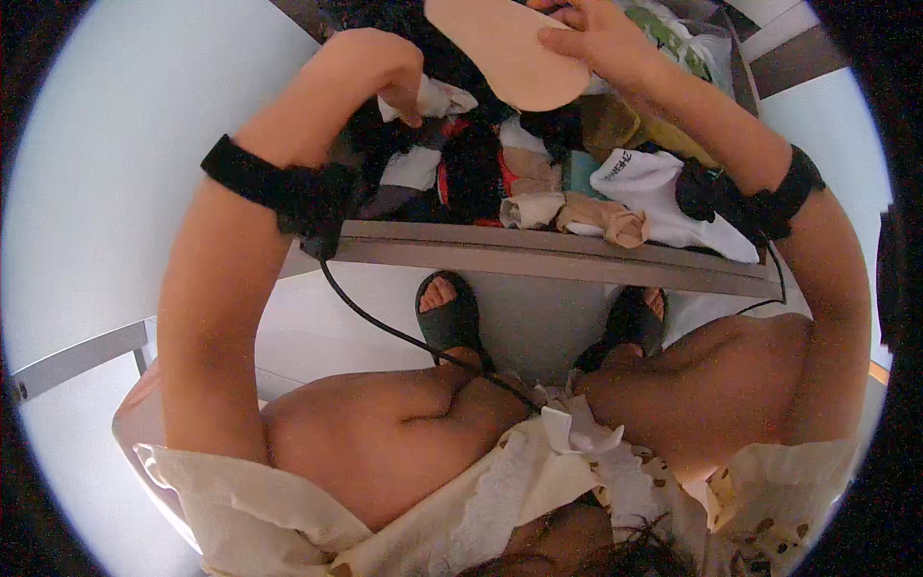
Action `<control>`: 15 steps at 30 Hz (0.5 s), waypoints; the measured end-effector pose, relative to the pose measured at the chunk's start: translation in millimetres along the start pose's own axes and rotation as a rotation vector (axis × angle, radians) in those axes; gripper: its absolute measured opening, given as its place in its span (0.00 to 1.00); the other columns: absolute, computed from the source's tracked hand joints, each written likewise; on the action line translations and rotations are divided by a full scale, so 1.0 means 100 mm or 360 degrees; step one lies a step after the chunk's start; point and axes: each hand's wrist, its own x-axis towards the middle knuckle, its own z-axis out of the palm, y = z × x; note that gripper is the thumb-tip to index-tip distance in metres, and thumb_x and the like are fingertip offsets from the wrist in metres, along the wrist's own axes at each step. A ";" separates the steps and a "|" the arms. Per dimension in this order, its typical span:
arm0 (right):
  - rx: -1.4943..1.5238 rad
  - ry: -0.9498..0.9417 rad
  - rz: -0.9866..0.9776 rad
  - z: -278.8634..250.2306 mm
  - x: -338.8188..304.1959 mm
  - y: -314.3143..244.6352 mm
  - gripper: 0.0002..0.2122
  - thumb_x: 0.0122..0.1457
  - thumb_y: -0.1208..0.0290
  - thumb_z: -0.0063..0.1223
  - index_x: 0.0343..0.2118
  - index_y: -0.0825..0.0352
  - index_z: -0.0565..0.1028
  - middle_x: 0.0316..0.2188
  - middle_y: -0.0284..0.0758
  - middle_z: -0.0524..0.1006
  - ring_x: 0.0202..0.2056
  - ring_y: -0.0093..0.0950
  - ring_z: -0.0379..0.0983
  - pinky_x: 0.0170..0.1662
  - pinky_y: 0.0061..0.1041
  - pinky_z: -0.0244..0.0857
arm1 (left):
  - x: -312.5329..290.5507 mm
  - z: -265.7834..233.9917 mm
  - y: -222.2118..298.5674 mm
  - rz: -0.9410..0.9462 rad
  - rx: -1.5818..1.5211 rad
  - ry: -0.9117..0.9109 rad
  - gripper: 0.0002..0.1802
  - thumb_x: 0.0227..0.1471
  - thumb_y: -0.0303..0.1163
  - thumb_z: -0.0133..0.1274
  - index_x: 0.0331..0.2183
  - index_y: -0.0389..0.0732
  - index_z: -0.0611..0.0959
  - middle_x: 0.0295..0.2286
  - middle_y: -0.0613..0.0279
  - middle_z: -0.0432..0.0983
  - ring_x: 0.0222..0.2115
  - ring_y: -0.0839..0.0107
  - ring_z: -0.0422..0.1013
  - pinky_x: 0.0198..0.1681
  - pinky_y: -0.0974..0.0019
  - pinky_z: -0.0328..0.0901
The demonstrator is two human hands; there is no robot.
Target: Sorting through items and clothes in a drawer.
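At the far side of the drawer, my right hand (pixel 606 43) grips a beige insole (pixel 510 53) by its edge, thumb on its flat face. The insole is held up over the clothes, and its far end runs past the top of the picture. My left hand (pixel 389 72) is bent downward into the drawer's left part. Its fingers close on a white sock (pixel 447 97), though the fingertips are partly hidden. Around and below lie several socks: a white sock with dark lettering (pixel 639 183), a rolled tan sock (pixel 606 216) and black and red pieces.
The open drawer (pixel 538 252) holds this pile, with a clear plastic bag (pixel 707 53) at its far right. Black straps with devices circle both my forearms, and a black cable (pixel 375 322) hangs across my lap. My feet in dark slippers (pixel 450 313) rest below the drawer's front.
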 end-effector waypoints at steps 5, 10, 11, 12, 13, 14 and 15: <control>0.0128 -0.0766 0.0053 0.08 0.00 0.16 0.24 0.50 0.70 0.48 0.50 0.65 0.56 0.42 0.39 0.67 0.42 0.25 0.63 0.43 0.22 0.58 | -0.07 -0.18 -0.27 0.0103 -0.0036 0.0186 0.19 0.29 0.42 0.60 0.17 0.34 0.77 0.13 0.56 0.72 0.13 0.66 0.69 0.15 0.63 0.64; -0.0775 -0.1226 -0.0048 0.22 -0.13 0.16 0.24 0.51 0.63 0.46 0.50 0.65 0.57 0.44 0.44 0.66 0.43 0.32 0.64 0.44 0.27 0.59 | -0.58 -0.64 0.10 -0.0251 0.0006 0.0112 0.16 0.38 0.37 0.53 0.26 0.33 0.74 0.21 0.58 0.71 0.21 0.67 0.69 0.23 0.65 0.64; -0.0714 -0.1381 0.0007 0.26 -0.12 0.25 0.24 0.51 0.63 0.46 0.50 0.66 0.58 0.43 0.44 0.66 0.42 0.33 0.65 0.43 0.27 0.59 | -0.42 -0.50 0.03 0.0003 -0.0032 0.0228 0.16 0.33 0.36 0.56 0.23 0.33 0.76 0.19 0.55 0.72 0.21 0.62 0.70 0.23 0.62 0.65; -0.0684 -0.1469 -0.0065 0.31 -0.15 0.36 0.23 0.51 0.63 0.46 0.49 0.66 0.59 0.42 0.43 0.67 0.41 0.33 0.65 0.42 0.28 0.59 | -0.26 -0.36 -0.04 0.0260 -0.0051 0.0334 0.16 0.28 0.36 0.59 0.20 0.33 0.78 0.17 0.53 0.73 0.21 0.56 0.71 0.24 0.60 0.65; -0.0656 -0.1560 -0.0153 0.37 -0.19 0.40 0.22 0.50 0.62 0.46 0.48 0.65 0.60 0.40 0.43 0.68 0.40 0.33 0.66 0.42 0.28 0.59 | -0.15 -0.24 0.00 0.0224 -0.0020 0.0354 0.15 0.30 0.35 0.57 0.24 0.35 0.78 0.22 0.51 0.74 0.27 0.54 0.71 0.31 0.59 0.65; -0.0765 -0.1544 0.0034 0.42 -0.31 0.32 0.20 0.48 0.65 0.48 0.46 0.63 0.62 0.38 0.43 0.69 0.39 0.35 0.66 0.41 0.29 0.60 | -0.03 -0.18 0.10 0.0383 -0.0125 0.0132 0.19 0.32 0.34 0.56 0.31 0.37 0.77 0.29 0.49 0.73 0.32 0.54 0.69 0.35 0.59 0.65; -0.0763 -0.1530 0.0053 0.43 -0.37 0.41 0.20 0.48 0.65 0.48 0.46 0.63 0.62 0.38 0.43 0.69 0.39 0.35 0.66 0.41 0.29 0.60 | -0.05 -0.18 0.29 0.0650 -0.0324 0.0153 0.24 0.34 0.34 0.55 0.39 0.39 0.73 0.35 0.49 0.71 0.36 0.54 0.68 0.39 0.60 0.63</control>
